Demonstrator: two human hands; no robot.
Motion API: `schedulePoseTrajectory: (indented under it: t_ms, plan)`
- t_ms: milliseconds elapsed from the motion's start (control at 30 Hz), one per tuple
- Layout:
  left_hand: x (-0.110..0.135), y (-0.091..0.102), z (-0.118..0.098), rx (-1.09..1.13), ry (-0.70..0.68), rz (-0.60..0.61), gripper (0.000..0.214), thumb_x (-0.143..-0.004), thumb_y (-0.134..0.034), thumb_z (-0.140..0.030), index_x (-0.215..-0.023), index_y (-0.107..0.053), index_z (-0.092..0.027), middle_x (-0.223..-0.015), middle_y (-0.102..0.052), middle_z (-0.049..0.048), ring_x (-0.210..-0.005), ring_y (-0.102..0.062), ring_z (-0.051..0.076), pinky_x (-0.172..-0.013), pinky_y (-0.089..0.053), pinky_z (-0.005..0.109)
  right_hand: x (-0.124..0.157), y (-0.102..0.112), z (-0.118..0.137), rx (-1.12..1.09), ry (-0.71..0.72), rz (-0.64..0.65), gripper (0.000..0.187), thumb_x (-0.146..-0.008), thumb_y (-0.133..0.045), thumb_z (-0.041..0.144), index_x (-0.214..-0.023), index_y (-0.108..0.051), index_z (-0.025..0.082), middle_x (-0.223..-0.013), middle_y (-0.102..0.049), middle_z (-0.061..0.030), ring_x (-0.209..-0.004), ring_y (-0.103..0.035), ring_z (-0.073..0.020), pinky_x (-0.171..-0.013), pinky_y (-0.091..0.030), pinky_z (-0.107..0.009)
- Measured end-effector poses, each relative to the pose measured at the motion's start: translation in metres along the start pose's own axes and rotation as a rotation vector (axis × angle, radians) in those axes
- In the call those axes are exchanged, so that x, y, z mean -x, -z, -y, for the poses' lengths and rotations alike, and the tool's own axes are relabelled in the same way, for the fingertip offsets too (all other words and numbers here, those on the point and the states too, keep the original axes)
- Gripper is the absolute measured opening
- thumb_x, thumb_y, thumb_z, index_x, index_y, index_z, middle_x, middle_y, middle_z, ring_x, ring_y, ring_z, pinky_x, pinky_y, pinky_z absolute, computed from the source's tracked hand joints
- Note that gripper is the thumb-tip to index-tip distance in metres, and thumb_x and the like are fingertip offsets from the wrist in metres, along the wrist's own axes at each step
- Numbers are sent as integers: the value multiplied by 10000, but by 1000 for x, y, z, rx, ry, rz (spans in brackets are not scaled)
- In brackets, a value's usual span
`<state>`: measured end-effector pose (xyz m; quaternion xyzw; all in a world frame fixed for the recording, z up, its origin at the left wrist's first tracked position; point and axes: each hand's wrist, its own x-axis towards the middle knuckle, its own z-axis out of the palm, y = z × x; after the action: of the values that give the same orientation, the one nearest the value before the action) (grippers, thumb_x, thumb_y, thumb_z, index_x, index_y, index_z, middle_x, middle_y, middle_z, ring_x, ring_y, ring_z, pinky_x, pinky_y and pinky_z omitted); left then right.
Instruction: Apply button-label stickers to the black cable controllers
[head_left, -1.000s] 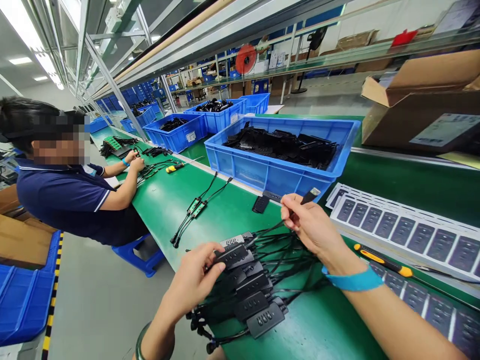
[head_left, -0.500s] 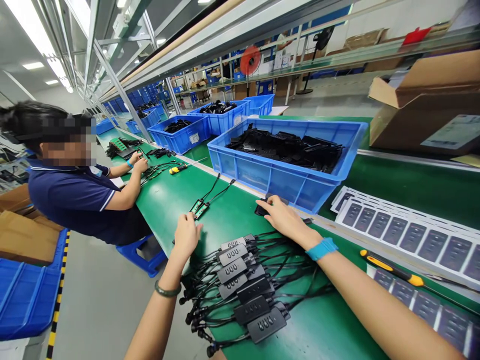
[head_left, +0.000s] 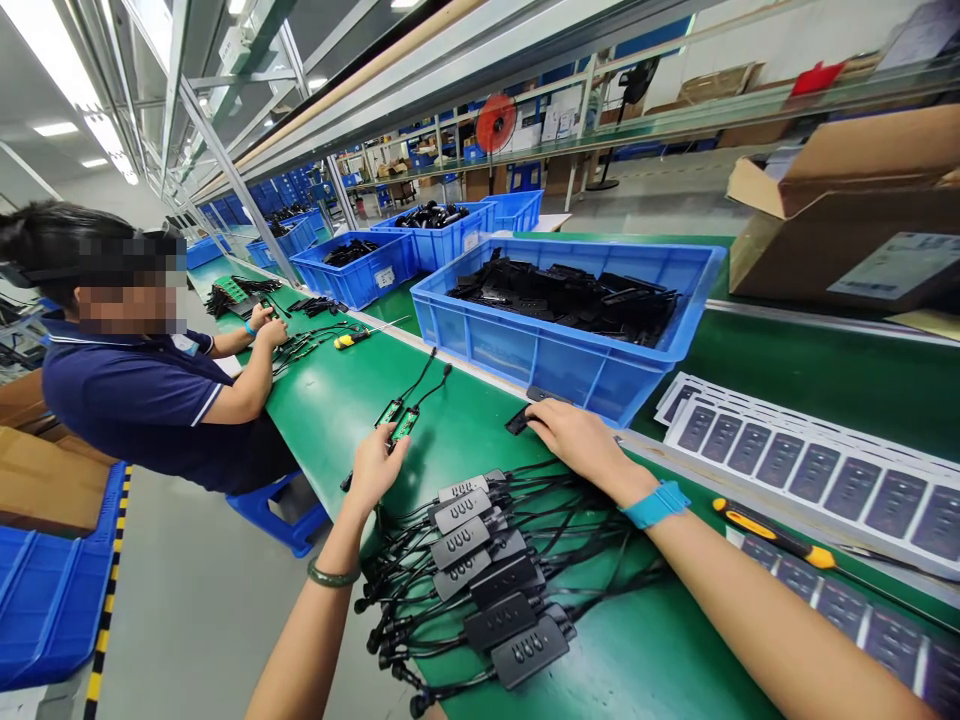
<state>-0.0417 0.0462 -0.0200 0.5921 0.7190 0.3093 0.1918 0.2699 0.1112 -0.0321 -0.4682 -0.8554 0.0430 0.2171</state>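
Reaching across the green desk (head_left: 330, 420), the person is holding both hands low above a loose heap of black cable units (head_left: 495, 590), each showing three raised oval marks. The right hand (head_left: 581, 445), wearing a blue wristband (head_left: 657, 505), is lying flat, fingers together, on a black plastic cover (head_left: 519, 423) near the desk's far edge, pinching nothing that shows. The left hand (head_left: 373, 470) is hovering, fingers slightly spread, just beside two green circuit boards (head_left: 397, 420) on black leads. A printed sheet (head_left: 795, 470) and a yellow-handled screwdriver (head_left: 772, 535) are lying to the right. Beyond, a blue crate (head_left: 480, 345) is holding black covers (head_left: 570, 305), a carton label (head_left: 904, 265) is showing no readable writing, and a co-worker (head_left: 150, 400) is working further along.
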Motion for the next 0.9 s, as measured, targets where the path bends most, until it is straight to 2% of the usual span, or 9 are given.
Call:
schedulePoseTrajectory:
  t_ms: [100, 200, 267, 367, 500, 633, 733, 900]
  plan:
    - [14, 7, -14, 235, -15, 58, 452, -850, -568, -394, -1215, -514, -134, -927, -730, 103, -617, -640, 167, -601, -506, 307, 2, 12, 21, -240, -108, -187, 242, -933, -492, 238, -1151, -591, 200, -948, -700, -82, -812, -676, -222, -688, -515, -329]
    - [32, 14, -34, 430, -31, 112, 565, -794, -649, -421, -1256, -506, -130, -1081, -722, 157, -707, -683, 179, -620, -533, 303, 3, 26, 54, -736, -233, -322, 205, -904, -551, 346, -1053, -595, 213, -781, -668, -30, -660, -662, -184, -551, -496, -283]
    - [44, 16, -47, 620, 0, 162, 625, -711, -758, -390, -1246, -557, -136, -1103, -722, 157, -807, -708, 215, -660, -551, 309, 4, 34, 76, -1014, -270, -310, 226, -872, -589, 416, -952, -587, 205, -724, -643, -15, -630, -660, -172, -496, -482, -256]
    - [59, 16, -62, 857, 61, 230, 606, -619, -850, -288, -1174, -657, -139, -1006, -753, 110, -828, -712, 222, -688, -558, 294, 7, 42, 101, -1251, -302, -236, 301, -807, -663, 470, -884, -575, 193, -680, -636, -3, -604, -657, -159, -476, -484, -239]
    - [71, 11, -73, 902, 13, 258, 550, -627, -837, -206, -1156, -700, -143, -962, -763, 64, -708, -677, 158, -659, -553, 261, 10, 44, 117, -1368, -343, -140, 358, -762, -708, 511, -844, -567, 193, -645, -652, -3, -619, -662, -163, -491, -500, -239]
    - [79, 9, -77, 919, -19, 289, 604, -640, -830, -194, -1222, -669, -162, -1120, -735, 82, -866, -706, 207, -814, -577, 326, 12, 44, 122, -1400, -377, -125, 380, -730, -739, 523, -817, -570, 195, -664, -649, 0, -605, -655, -156, -487, -512, -247]
    - [84, 9, -77, 929, -51, 314, 660, -628, -854, -213, -1253, -649, -160, -1164, -718, 104, -940, -706, 233, -900, -561, 361, 13, 45, 123, -1384, -389, -105, 384, -715, -757, 519, -808, -579, 191, -675, -649, -2, -568, -637, -144, -496, -520, -260]
    - [89, 10, -81, 887, -97, 319, 678, -649, -859, -269, -1282, -632, -184, -1133, -726, 92, -880, -705, 215, -777, -581, 295, 15, 46, 124, -1382, -383, -106, 390, -717, -752, 529, -799, -578, 190, -670, -648, -8, -558, -618, -138, -514, -509, -265]
